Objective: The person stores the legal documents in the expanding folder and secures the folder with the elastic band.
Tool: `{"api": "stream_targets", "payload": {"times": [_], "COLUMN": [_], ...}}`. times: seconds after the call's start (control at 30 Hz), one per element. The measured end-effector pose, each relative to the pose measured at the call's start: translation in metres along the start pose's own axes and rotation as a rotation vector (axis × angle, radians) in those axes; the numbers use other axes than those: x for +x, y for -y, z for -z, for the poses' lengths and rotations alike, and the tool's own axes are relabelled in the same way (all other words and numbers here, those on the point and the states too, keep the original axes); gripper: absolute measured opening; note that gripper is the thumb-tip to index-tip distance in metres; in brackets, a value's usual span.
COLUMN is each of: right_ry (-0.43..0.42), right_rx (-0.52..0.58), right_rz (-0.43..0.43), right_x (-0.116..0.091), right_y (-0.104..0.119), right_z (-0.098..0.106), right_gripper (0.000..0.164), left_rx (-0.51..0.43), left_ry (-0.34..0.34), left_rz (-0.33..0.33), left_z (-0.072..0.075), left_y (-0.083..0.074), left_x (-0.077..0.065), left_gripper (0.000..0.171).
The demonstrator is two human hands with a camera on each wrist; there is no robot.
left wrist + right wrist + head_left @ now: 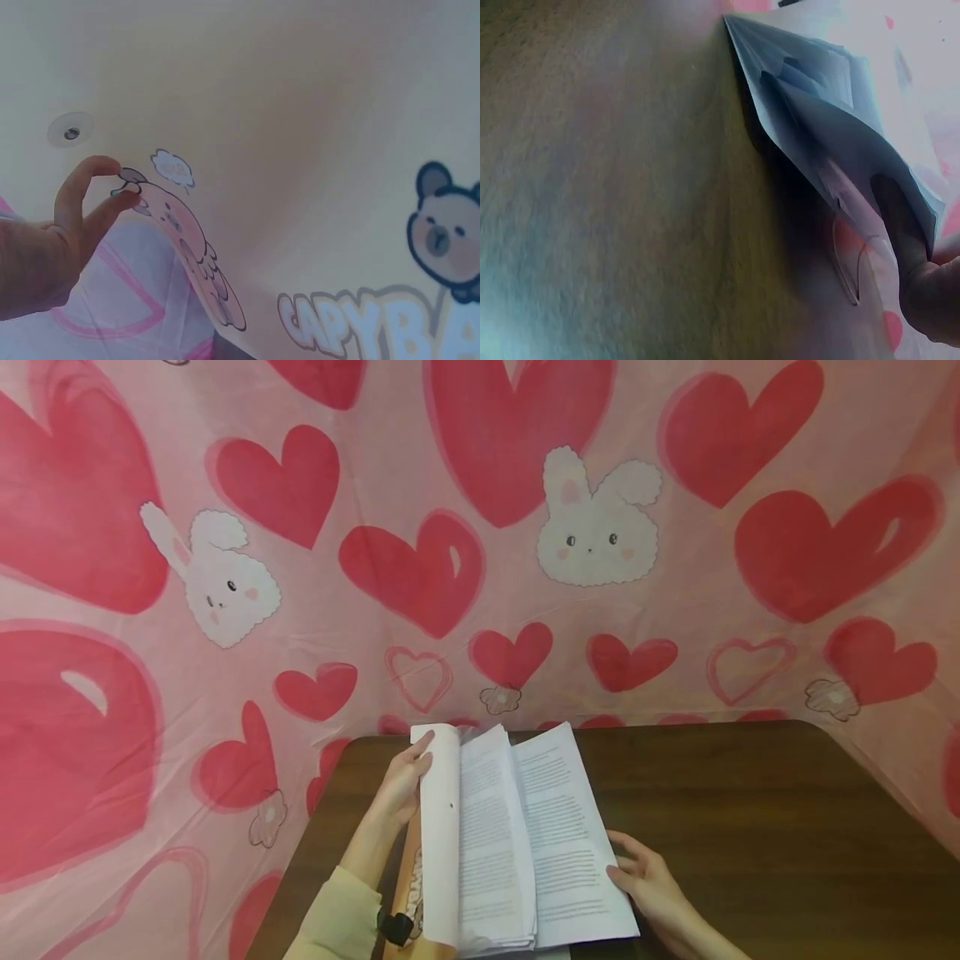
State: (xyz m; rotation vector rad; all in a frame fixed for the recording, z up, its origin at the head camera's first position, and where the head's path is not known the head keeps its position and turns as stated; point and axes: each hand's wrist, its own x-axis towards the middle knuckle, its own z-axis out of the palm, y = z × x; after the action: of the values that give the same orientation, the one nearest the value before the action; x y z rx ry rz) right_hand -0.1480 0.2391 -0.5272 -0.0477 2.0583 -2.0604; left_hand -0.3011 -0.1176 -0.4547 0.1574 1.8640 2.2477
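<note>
A document folder (440, 860) with a capybara print lies at the table's front, its pale inner flap facing the head camera. My left hand (401, 781) pinches the flap's upper left edge between thumb and fingers. In the left wrist view, the folder's outer face (247, 112) shows cartoon capybaras, lettering and a round button (71, 133). Printed sheets (491, 835) stand partly out of the folder. To their right, my right hand (652, 881) grips the edge of more printed sheets (566, 835), fanned outward. The right wrist view shows its finger beneath these bent papers (840, 127).
The brown wooden table (735, 810) stretches to the right and behind the folder. A thin cord loop (847, 277) hangs by the folder's edge. A pink cloth (510, 568) with hearts and rabbits hangs around the table. A dark band (395, 927) sits on the left wrist.
</note>
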Motion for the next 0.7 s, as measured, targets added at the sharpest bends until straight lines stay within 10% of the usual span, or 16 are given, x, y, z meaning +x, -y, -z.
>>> {"api": "stream_targets", "payload": {"times": [0.7], "right_ry": [0.001], "right_rx": [0.019], "right_rz": [0.033], "right_x": [0.017], "right_y": [-0.003], "right_z": [-0.035], "right_gripper": [0.062], "left_rx": [-0.005], "left_ry": [-0.012], "left_rz": [0.006], "left_z": [-0.005], "left_y": [-0.002], "left_x": [-0.004], "left_gripper": [0.059]}}
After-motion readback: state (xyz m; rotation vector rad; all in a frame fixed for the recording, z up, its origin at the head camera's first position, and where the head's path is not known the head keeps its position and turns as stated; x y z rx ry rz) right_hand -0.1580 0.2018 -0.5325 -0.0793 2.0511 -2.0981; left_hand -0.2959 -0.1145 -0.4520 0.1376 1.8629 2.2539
